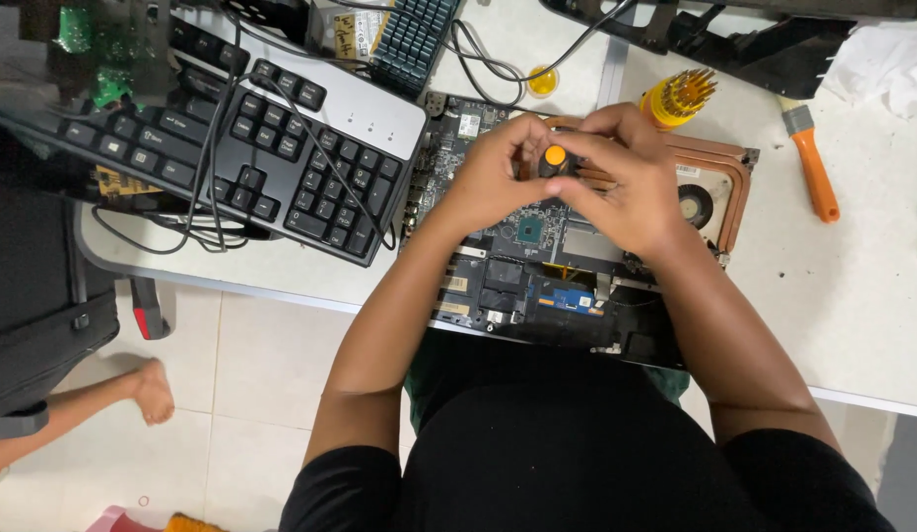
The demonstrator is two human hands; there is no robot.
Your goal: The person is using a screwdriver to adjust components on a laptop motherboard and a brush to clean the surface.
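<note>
— Any labels, packages or screens on the bench?

— Only labels: a small white sticker (pixel 469 124) on the circuit board's top edge, a pale rectangular label (pixel 686 171) on the fan housing at right, and a cream tag (pixel 347 33) with dark print beside the ribbed metal block at the top.

— Packages, signs, screens?

— None in view.

bare table (pixel 852 286) lies open to the right of the laptop mainboard (pixel 537 266), with only an orange-handled brush (pixel 813 167) near its far part. to the left, a black keyboard (pixel 251 138) and its looping cables (pixel 212 222) crowd in just beside the board. beyond it stand a yellow screwdriver bit holder (pixel 675 97) and more cables (pixel 498 64).
</note>
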